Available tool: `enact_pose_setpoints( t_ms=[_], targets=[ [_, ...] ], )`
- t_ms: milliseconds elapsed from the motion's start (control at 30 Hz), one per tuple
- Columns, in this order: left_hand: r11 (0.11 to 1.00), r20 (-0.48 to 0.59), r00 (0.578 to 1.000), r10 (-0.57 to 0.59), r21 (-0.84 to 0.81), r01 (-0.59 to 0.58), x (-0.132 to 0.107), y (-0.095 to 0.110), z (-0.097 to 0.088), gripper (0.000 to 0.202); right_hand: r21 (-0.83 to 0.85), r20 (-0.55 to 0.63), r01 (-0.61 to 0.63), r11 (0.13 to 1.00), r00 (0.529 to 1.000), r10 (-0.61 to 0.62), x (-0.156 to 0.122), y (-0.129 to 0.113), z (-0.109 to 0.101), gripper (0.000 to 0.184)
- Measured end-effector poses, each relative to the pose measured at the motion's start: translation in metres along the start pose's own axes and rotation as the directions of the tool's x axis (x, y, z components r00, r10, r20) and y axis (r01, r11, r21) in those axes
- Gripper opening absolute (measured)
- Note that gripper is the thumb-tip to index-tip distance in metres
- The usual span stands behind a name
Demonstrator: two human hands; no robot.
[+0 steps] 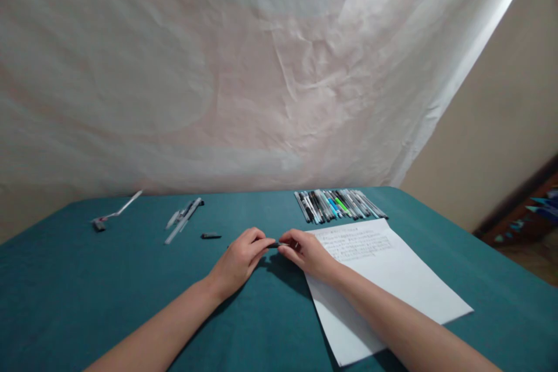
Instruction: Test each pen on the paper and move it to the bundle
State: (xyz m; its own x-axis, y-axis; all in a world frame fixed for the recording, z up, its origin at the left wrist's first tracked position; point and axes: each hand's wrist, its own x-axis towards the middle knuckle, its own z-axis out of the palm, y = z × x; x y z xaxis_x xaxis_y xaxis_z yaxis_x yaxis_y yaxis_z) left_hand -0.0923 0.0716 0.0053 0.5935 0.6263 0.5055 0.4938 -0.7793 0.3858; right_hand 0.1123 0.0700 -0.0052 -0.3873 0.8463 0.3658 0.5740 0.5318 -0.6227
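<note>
My left hand (239,258) and my right hand (307,253) meet above the teal table (108,302), both pinching a thin dark pen (275,243) held level between their fingertips. Each hand's fingers are closed around one end of it. Just right of the hands lies a white sheet of paper (392,285) with a few lines of writing near its top. A loose dark pen cap (211,236) lies on the cloth to the left of my left hand.
A row of several pens (340,204) lies along the table's far edge behind the paper. Some light pens or pen parts (183,220) and a thin white piece (115,215) lie at the far left. A crumpled white backdrop (218,70) hangs behind.
</note>
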Motion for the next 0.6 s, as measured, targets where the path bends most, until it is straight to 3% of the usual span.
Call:
enact_pose_setpoints(
  t_ms=[433,600],
  targets=[
    [0.999,0.040,0.999,0.016,0.046,-0.018,-0.001,0.002,-0.005,0.027,-0.175,0.036,0.080,0.981,0.997,-0.075,-0.002,-0.005,-0.002,0.021],
    [0.994,0.073,0.997,0.003,0.113,-0.011,-0.001,0.007,-0.001,0.020,-0.372,0.019,0.214,0.903,0.975,-0.223,-0.003,-0.017,-0.002,0.019]
  ],
)
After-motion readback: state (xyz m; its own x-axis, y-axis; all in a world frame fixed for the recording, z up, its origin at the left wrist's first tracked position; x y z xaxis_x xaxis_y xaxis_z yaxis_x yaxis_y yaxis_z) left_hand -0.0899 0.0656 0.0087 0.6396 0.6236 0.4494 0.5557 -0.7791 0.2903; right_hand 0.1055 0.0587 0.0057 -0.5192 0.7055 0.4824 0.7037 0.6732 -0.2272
